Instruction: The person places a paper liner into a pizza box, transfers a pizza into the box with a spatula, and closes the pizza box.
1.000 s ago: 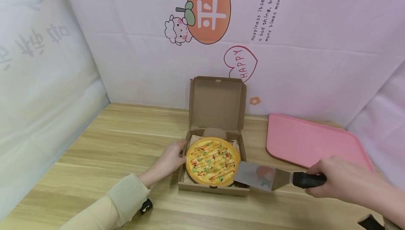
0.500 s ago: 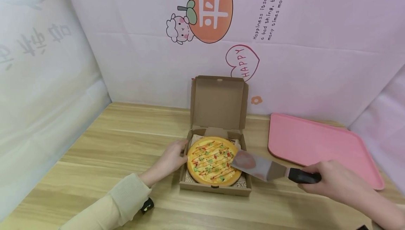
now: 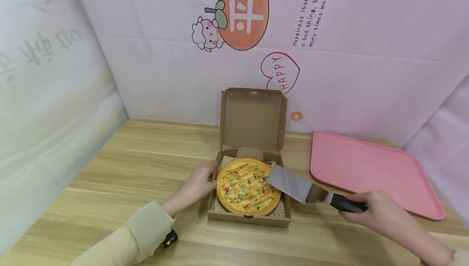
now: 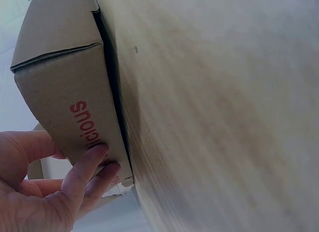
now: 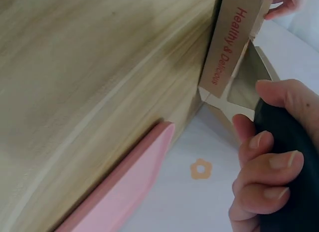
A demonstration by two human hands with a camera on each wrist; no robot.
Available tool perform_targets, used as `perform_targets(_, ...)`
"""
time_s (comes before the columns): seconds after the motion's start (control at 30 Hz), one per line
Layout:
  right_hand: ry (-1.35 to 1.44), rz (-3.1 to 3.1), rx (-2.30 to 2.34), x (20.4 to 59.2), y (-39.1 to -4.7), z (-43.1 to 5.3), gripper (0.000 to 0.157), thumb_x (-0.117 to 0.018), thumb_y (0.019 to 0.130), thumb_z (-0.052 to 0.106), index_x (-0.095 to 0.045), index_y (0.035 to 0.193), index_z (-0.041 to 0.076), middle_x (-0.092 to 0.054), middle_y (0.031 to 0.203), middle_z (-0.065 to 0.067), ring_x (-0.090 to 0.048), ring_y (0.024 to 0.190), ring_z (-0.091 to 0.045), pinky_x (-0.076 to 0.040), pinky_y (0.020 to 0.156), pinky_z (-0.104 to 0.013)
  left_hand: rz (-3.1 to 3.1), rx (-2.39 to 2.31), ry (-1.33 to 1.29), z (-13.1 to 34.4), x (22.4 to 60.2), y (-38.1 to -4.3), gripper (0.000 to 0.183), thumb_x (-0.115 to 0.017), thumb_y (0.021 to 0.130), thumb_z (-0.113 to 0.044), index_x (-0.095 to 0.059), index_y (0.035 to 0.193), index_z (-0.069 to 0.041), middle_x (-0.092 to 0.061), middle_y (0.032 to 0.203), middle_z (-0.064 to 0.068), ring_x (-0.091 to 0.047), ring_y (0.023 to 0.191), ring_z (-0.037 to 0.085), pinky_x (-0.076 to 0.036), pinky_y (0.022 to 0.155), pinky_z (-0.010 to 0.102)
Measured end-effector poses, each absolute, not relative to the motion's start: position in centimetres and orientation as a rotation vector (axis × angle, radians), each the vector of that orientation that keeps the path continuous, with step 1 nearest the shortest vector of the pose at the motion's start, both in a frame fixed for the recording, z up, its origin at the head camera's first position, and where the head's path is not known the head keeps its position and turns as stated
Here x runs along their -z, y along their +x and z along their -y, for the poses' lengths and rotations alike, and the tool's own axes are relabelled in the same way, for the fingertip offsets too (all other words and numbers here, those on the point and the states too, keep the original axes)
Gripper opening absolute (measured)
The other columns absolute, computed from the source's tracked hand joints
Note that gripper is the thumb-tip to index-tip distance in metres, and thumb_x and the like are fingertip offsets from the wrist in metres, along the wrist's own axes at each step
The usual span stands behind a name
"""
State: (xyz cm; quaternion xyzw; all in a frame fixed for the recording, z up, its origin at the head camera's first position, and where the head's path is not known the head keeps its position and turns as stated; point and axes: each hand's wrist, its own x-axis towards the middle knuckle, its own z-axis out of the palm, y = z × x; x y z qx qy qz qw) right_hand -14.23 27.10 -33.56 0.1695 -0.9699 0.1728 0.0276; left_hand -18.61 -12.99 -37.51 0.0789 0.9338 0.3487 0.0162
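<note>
A round pizza (image 3: 247, 186) with red sauce lines lies in an open cardboard pizza box (image 3: 253, 121), on printed paper. My left hand (image 3: 199, 180) holds the box's left wall; in the left wrist view its fingers (image 4: 89, 164) lie against the lettered outer side and the thumb reaches over the rim. With my right hand (image 3: 377, 213) I grip the black handle of a metal spatula (image 3: 293, 182). Its flat blade slants over the box's right wall, the front edge overlapping the pizza's right rim in the head view. The right wrist view shows fingers wrapped round the handle (image 5: 284, 142).
A pink tray (image 3: 370, 170) lies on the wooden table (image 3: 146, 156) to the right of the box, beyond my right hand. The box lid stands upright near the printed white cloth (image 3: 165, 54) at the back. Cloth also hangs along both sides.
The spatula has moved from the box's front right corner up and back, to the pizza's right rim. My right hand has shifted slightly left with it. My left hand stays on the box wall.
</note>
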Motion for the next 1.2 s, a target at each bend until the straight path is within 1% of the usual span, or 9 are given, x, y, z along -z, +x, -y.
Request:
perform_targets(0.03, 0.517, 2.972, -0.535, 33.6, -14.2, -27.2, 0.031, -0.078, 0.066, 0.027, -0.072, 0.087, 0.006, -0.063, 0.067, 0.004, -0.04, 0.049, 0.001, -0.038, 0.043, -0.019, -2.902, -1.087, 0.245, 13.0, 37.5, -18.6, 0.055, -0.059, 0.077, 0.002, -0.043, 0.13, 0.008, -0.043, 0.132, 0.026, -0.046, 0.116, 0.037, -0.043, 0.094, 0.046)
perform_targets(0.17, 0.424, 2.982, -0.544, 33.7, -14.4, -27.5, 0.036, -0.078, 0.067, 0.03, -0.073, 0.092, 0.006, -0.064, 0.069, -0.001, -0.04, 0.048, -0.003, -0.036, 0.042, -0.02, -2.898, -1.09, 0.24, 12.9, 37.5, -18.6, 0.055, -0.058, 0.077, 0.003, -0.043, 0.13, 0.008, -0.043, 0.132, 0.026, -0.047, 0.115, 0.037, -0.045, 0.092, 0.045)
perform_targets(0.27, 0.349, 3.02, -0.547, 33.5, -14.6, -27.9, 0.042, -0.076, 0.068, 0.035, -0.071, 0.096, 0.004, -0.066, 0.076, -0.007, -0.041, 0.051, -0.007, -0.034, 0.043, -0.02, -2.899, -1.087, 0.237, 12.9, 37.5, -18.5, 0.055, -0.058, 0.078, 0.003, -0.043, 0.13, 0.008, -0.043, 0.132, 0.025, -0.048, 0.114, 0.036, -0.046, 0.091, 0.044)
perform_targets(0.43, 0.311, 3.0, -0.559, 33.5, -14.6, -28.4, 0.037, -0.075, 0.071, 0.036, -0.072, 0.096, 0.009, -0.066, 0.077, -0.003, -0.04, 0.053, -0.005, -0.032, 0.044, -0.02, -2.902, -1.08, 0.235, 12.9, 37.4, -18.5, 0.055, -0.058, 0.078, 0.003, -0.042, 0.13, 0.007, -0.043, 0.132, 0.025, -0.045, 0.117, 0.037, -0.043, 0.094, 0.045)
perform_targets(0.57, 0.307, 2.937, -0.545, 33.7, -14.7, -28.8, 0.032, -0.076, 0.069, 0.034, -0.073, 0.091, 0.011, -0.064, 0.072, 0.001, -0.039, 0.054, -0.002, -0.032, 0.045, -0.02, -2.904, -1.078, 0.229, 12.9, 37.4, -18.5, 0.055, -0.059, 0.078, 0.003, -0.043, 0.13, 0.007, -0.043, 0.133, 0.025, -0.045, 0.117, 0.036, -0.044, 0.094, 0.045)
perform_targets(0.77, 0.289, 2.912, -0.529, 33.8, -14.9, -29.5, 0.031, -0.076, 0.07, 0.032, -0.073, 0.091, 0.011, -0.062, 0.068, 0.003, -0.038, 0.053, -0.001, -0.031, 0.045, -0.02, -2.9, -1.084, 0.221, 12.9, 37.4, -18.5, 0.055, -0.059, 0.078, 0.003, -0.043, 0.13, 0.007, -0.043, 0.132, 0.025, -0.047, 0.115, 0.036, -0.045, 0.092, 0.044)
perform_targets(0.83, 0.275, 2.931, -0.52, 33.8, -15.1, -29.8, 0.033, -0.075, 0.071, 0.033, -0.072, 0.093, 0.009, -0.062, 0.068, 0.002, -0.038, 0.053, -0.003, -0.031, 0.044, -0.02, -2.9, -1.085, 0.22, 12.9, 37.3, -18.5, 0.055, -0.059, 0.078, 0.003, -0.043, 0.13, 0.007, -0.042, 0.133, 0.025, -0.047, 0.116, 0.036, -0.045, 0.093, 0.044)
perform_targets(1.03, 0.219, 3.0, -0.531, 33.6, -15.6, -30.8, 0.039, -0.071, 0.074, 0.038, -0.071, 0.098, 0.006, -0.065, 0.076, -0.006, -0.044, 0.058, -0.009, -0.033, 0.046, -0.021, -2.901, -1.083, 0.225, 12.9, 37.3, -18.5, 0.055, -0.059, 0.078, 0.003, -0.042, 0.13, 0.007, -0.042, 0.133, 0.025, -0.047, 0.115, 0.036, -0.045, 0.093, 0.044)
perform_targets(1.2, 0.19, 3.0, -0.524, 33.7, -15.9, -31.5, 0.042, -0.07, 0.075, 0.039, -0.071, 0.098, 0.004, -0.067, 0.08, -0.01, -0.046, 0.06, -0.009, -0.034, 0.048, -0.021, -2.903, -1.08, 0.229, 12.9, 37.4, -18.5, 0.055, -0.059, 0.078, 0.002, -0.042, 0.13, 0.007, -0.042, 0.133, 0.025, -0.047, 0.115, 0.037, -0.045, 0.092, 0.044)
